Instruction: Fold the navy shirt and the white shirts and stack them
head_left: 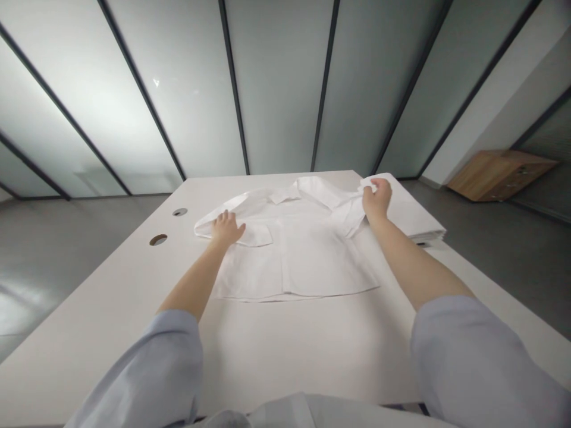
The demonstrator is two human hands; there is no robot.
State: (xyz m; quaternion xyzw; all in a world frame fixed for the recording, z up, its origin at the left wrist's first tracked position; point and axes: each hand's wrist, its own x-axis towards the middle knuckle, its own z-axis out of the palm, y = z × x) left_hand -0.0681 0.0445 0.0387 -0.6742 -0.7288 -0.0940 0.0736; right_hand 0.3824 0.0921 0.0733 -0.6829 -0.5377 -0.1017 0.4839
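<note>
A white collared shirt (pixel 312 255) lies front up on the table, its hem toward me and its collar at the far side. One sleeve is folded inward across the left of the chest. My left hand (pixel 226 227) rests on that folded sleeve, fingers spread. At the right, my right hand (pixel 377 197) pinches the end of the other sleeve and holds it raised, with creased cloth bunched below. Part of this sleeve is hidden behind the fingers.
Beside the right hand lies a stack of folded white cloth (pixel 413 214) at the table's right edge. The white table (pixel 285 351) has two round holes at its left. Frosted glass panels (pixel 276 89) stand behind, and a wooden cabinet (pixel 486 172) is on the floor at right.
</note>
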